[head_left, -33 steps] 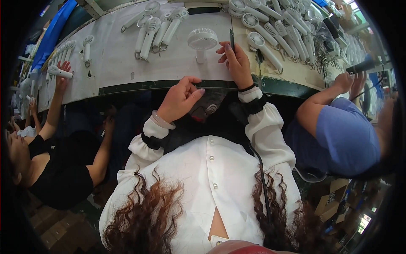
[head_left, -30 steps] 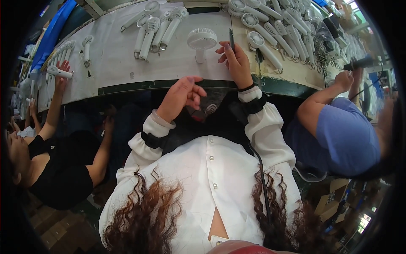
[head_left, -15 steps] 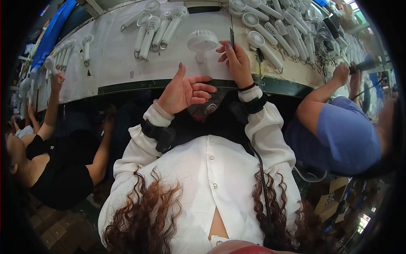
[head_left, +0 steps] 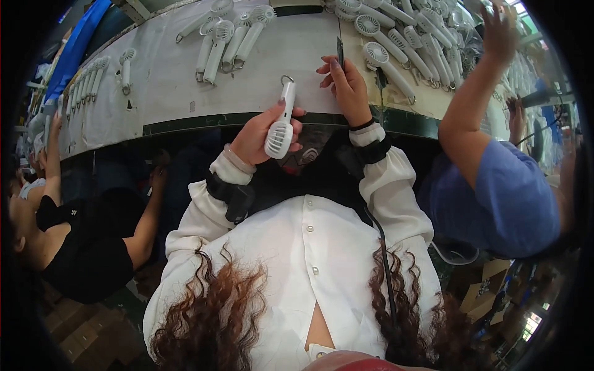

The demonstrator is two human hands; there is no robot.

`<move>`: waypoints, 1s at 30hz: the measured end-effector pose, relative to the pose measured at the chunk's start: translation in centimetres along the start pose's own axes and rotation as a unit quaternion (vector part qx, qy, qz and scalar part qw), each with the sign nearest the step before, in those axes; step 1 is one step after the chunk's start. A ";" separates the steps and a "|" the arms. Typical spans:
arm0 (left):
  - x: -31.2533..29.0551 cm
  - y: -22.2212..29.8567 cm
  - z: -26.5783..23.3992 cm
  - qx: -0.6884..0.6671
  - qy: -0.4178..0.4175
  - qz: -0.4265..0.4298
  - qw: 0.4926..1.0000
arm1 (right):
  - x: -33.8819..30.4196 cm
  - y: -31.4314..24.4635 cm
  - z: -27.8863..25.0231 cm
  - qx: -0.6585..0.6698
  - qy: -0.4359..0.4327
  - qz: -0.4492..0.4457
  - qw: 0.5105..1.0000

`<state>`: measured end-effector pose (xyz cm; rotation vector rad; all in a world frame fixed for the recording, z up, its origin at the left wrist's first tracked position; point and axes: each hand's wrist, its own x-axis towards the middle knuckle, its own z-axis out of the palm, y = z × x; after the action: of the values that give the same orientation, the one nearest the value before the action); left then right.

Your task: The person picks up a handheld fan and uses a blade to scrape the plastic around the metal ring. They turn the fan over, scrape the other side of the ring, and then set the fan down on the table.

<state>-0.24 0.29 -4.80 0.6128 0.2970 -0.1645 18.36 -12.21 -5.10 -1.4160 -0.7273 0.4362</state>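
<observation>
My left hand point(head_left: 252, 141) is closed around a white handheld fan point(head_left: 280, 137) just in front of the table edge. The fan's round grille points down toward me, and its handle slants up to a small metal ring at the end. To the right, over the table's near edge, my right hand point(head_left: 351, 94) grips a slim dark tool point(head_left: 340, 52) with a narrow tip pointing up and away. Its exact kind is too small to make out. The two hands are apart, and the tool does not touch the fan.
Several white fans point(head_left: 224, 37) lie at the far side of the white table point(head_left: 170, 86). A large pile of fans point(head_left: 427, 43) covers the right, and a row of them point(head_left: 93, 80) the far left. Co-workers sit on both sides; the blue-sleeved arm point(head_left: 473, 102) reaches over the table.
The fan, earlier grille-up above the table, is now in my left hand, turned grille-down and nearer me. My left fingers have closed on it. The right hand has barely moved. A co-worker's arm rose at right.
</observation>
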 end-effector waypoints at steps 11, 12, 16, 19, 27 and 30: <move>-2.3 -0.1 0.4 0.309 0.092 0.020 0.946 | -1.4 -1.4 0.4 -0.099 -0.114 0.037 0.988; -2.4 -0.1 0.2 0.308 0.095 0.013 0.947 | -1.7 -1.3 0.7 -0.095 -0.112 0.043 0.988; -2.6 -0.5 -0.9 0.265 0.081 0.030 0.960 | -2.7 -1.3 1.5 -0.192 -0.113 -0.008 0.975; -3.0 -0.6 -1.7 0.263 0.118 -0.001 0.957 | -3.7 -2.4 1.8 -0.340 -0.090 -0.134 0.927; -3.1 -1.1 -2.5 0.276 0.125 0.027 0.953 | -6.4 -2.8 1.5 -0.373 -0.088 -0.175 0.907; -3.2 -1.1 -2.3 0.284 0.129 0.026 0.950 | -6.7 -2.7 1.4 -0.404 -0.101 -0.186 0.890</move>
<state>-4.08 0.95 -6.20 1.2187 0.4918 -0.1171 12.24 -16.05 -3.74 -1.9533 -1.4282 -0.0537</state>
